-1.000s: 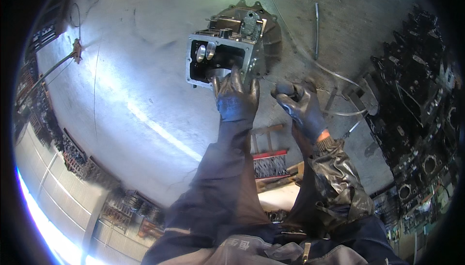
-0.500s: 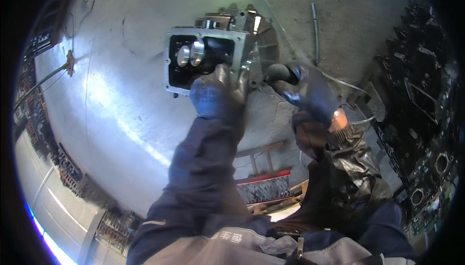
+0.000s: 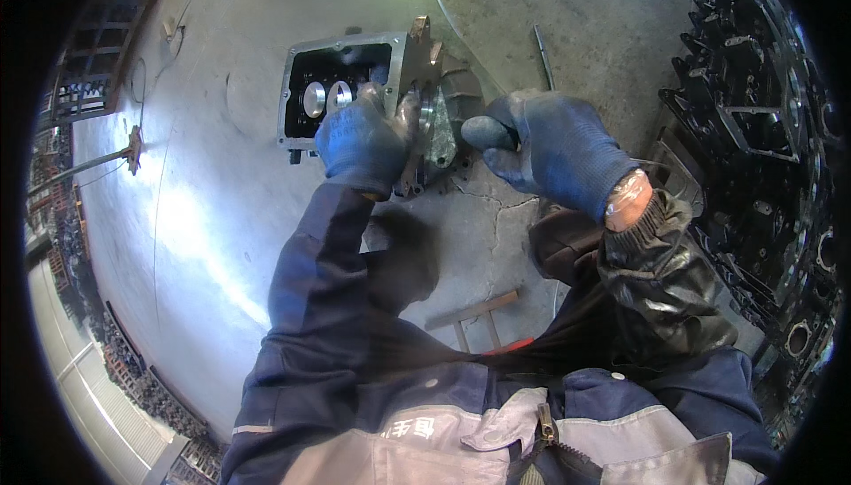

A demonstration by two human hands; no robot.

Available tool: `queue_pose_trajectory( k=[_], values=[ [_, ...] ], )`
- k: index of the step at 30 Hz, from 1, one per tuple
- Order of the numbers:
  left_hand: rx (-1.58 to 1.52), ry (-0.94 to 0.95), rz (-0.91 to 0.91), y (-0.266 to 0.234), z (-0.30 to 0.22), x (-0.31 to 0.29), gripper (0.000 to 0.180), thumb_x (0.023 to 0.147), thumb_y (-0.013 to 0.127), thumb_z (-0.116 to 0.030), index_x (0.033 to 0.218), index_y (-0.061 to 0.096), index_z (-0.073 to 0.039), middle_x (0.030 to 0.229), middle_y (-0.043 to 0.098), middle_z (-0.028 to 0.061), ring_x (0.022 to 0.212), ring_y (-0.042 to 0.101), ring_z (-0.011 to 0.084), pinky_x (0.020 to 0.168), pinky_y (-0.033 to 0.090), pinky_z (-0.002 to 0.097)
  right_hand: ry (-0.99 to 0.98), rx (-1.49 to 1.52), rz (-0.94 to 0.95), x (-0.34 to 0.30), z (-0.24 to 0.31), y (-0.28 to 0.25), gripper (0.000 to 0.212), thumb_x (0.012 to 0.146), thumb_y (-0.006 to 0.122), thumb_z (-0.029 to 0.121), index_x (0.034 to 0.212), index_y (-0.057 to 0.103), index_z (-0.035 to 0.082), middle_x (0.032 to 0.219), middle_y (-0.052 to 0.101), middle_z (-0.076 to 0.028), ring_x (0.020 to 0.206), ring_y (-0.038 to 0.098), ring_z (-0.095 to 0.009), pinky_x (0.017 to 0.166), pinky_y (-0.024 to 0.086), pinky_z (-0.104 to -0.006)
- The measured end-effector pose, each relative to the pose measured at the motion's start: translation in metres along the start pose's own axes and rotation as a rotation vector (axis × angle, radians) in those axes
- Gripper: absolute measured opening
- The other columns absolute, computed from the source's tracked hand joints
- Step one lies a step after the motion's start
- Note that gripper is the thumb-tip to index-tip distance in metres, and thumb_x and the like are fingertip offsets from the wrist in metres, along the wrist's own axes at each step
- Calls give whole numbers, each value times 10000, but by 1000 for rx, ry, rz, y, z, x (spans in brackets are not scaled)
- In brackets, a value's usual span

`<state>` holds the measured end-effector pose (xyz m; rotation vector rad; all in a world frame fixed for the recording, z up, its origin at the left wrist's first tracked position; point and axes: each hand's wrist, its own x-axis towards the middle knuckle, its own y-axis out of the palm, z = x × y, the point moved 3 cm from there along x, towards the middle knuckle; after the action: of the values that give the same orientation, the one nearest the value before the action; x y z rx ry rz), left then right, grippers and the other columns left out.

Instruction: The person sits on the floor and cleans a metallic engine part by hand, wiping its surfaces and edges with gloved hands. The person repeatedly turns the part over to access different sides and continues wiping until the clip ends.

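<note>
A metal gearbox housing (image 3: 291, 113) stands on the floor ahead, its rectangular opening facing me and two round bores showing inside. My left hand (image 3: 363, 144), in a blue coated glove, is closed over the near right rim of that opening, fingers reaching inside and thumb outside. At the housing's right end is a flared bell section (image 3: 456, 90). Just right of it, my gloved right hand (image 3: 563, 144) is closed around a rounded dark grey object (image 3: 489, 134), whose kind I cannot make out.
A metal rod (image 3: 542, 58) lies beyond my right hand, and a thin hose (image 3: 441, 2) crosses the floor nearby. Dark engine castings (image 3: 753, 121) are piled along the right. A metal stand (image 3: 133, 150) and a rack (image 3: 102, 37) are at the left. A small frame (image 3: 479, 312) lies near my legs.
The housing has turned, showing its flange more edge-on, and sits slightly further left in view. My left hand moved with it, still on the rim. My right hand still holds the grey object.
</note>
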<state>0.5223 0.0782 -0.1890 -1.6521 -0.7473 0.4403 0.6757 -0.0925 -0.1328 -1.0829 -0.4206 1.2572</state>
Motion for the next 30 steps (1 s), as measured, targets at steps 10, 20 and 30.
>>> queue_pose_trajectory(
  k=[10, 20, 30],
  values=[
    [9, -79, 71, -2, -4, -2, 596, 909, 710, -510, 1197, 708, 11, 1034, 754, 242, 1007, 734, 388, 891, 556, 457, 29, -37, -70, -28, 15, 5, 317, 890, 752, 275, 1130, 692, 77, 1006, 733, -162, 973, 730, -321, 886, 575, -446],
    [-67, -139, 95, -23, -17, 24, 464, 916, 699, -493, 1080, 751, -62, 1079, 753, 211, 1064, 713, 391, 904, 543, 479, 514, 372, 4, 21, -59, 236, 449, 940, 708, 424, 1077, 739, -3, 899, 755, -171, 833, 719, -290, 783, 558, -411],
    [-604, -310, -51, -18, 45, 13, 557, 884, 776, -450, 1084, 732, 68, 974, 756, 255, 895, 746, 322, 794, 576, 391, 553, 2285, -138, 22, -41, 303, 193, 1011, 545, 246, 1005, 658, 90, 936, 706, -131, 847, 702, -321, 800, 584, -463]
  ],
)
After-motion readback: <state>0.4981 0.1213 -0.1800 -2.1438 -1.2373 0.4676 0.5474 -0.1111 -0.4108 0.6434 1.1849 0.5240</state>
